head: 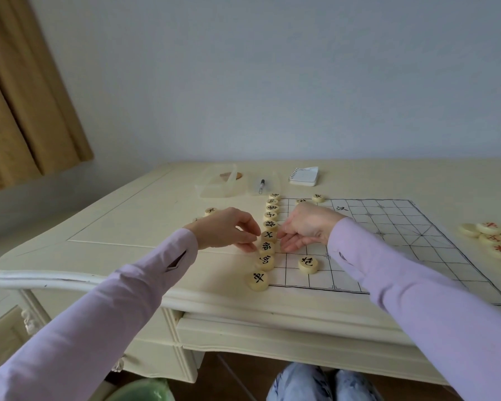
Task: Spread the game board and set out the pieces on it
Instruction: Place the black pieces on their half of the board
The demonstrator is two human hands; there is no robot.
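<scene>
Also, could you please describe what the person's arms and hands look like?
Both arms are in long pale lilac sleeves. The left sleeve and right sleeve each show a small slit near the cuff. The left hand and right hand are bare: no rings or watch visible.

Reaches forward two-handed, close together.
Extends left arm (113, 290) from 7 o'clock, left hand (229, 230) knuckles-up, fingers (246, 246) curled down with thumb near the fingertips; cannot tell whether pinching anything. Extends right arm (417, 285) from 5 o'clock, right hand (304, 230) at 3 o'clock of the left, palm turned toward it, fingers loosely curled.
</scene>
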